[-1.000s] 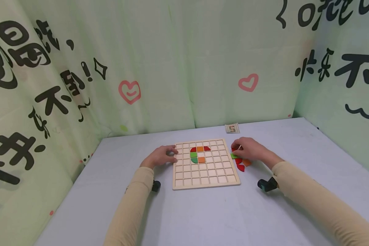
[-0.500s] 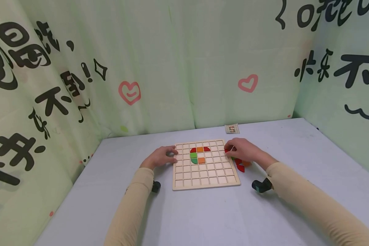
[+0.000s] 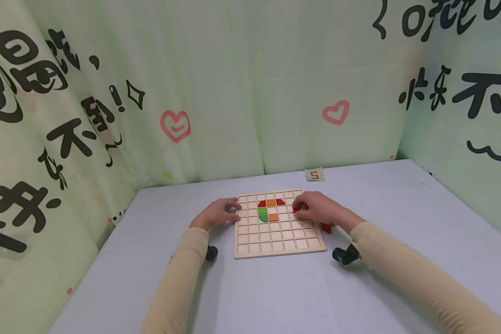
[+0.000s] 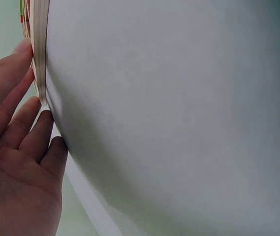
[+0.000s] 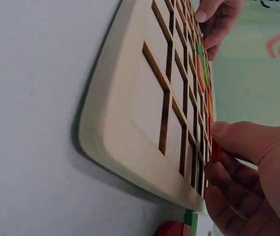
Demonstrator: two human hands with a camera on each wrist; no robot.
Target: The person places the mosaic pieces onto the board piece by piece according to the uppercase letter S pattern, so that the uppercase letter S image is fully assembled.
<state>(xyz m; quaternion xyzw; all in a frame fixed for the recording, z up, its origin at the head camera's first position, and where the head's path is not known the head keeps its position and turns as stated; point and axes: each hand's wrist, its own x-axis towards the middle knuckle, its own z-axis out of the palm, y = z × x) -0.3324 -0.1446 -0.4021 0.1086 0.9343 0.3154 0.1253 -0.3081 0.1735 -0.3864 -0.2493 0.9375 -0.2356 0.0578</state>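
Observation:
A square wooden grid board (image 3: 277, 245) lies on the table. Along its left edge rests my left hand (image 3: 216, 214), fingers fairly straight; in the left wrist view its thumb and fingertips touch the board's side (image 4: 39, 49). My right hand (image 3: 319, 207) pinches a small red tile (image 5: 215, 150) between thumb and fingers, over the right part of the grid. Set in cells are two red quarter-round tiles, an orange tile (image 3: 271, 202) between them, a light green tile (image 3: 262, 211), a dark green quarter-round tile (image 3: 264, 218) and another orange tile (image 3: 273, 217).
Loose red tiles (image 3: 326, 228) lie off the board's right edge, partly hidden by my right hand; a green tile (image 5: 191, 222) shows there too. Near the table's far edge lies a small patterned card (image 3: 315, 175). Printed curtains hang behind and beside the table.
My right hand has moved left from the loose tiles to over the board, bringing a red tile with it. My left hand has stayed at the board's left edge.

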